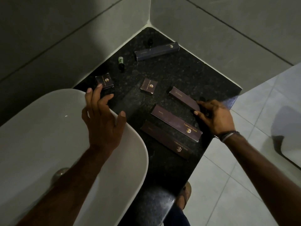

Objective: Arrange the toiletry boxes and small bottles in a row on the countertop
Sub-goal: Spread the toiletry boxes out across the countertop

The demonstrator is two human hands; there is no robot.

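Dark purple toiletry boxes lie scattered on the black granite countertop [171,70]. A long box [157,51] lies at the back. Two small square boxes sit mid-counter, one at the left [105,80], one in the centre [149,86]. A medium box [184,98] lies to the right, and my right hand [215,117] grips its near end. Two long boxes [176,123] [166,139] lie side by side near the front edge. A small green-labelled bottle [120,62] and a dark bottle [149,42] stand near the back wall. My left hand [102,115] hovers open, fingertips just short of the left square box.
A white basin [32,128] fills the left, its rim under my left hand. Tiled walls meet in a corner behind the counter. The counter's right edge drops to a pale tiled floor [244,176]. A sandalled foot [185,194] shows below the front edge.
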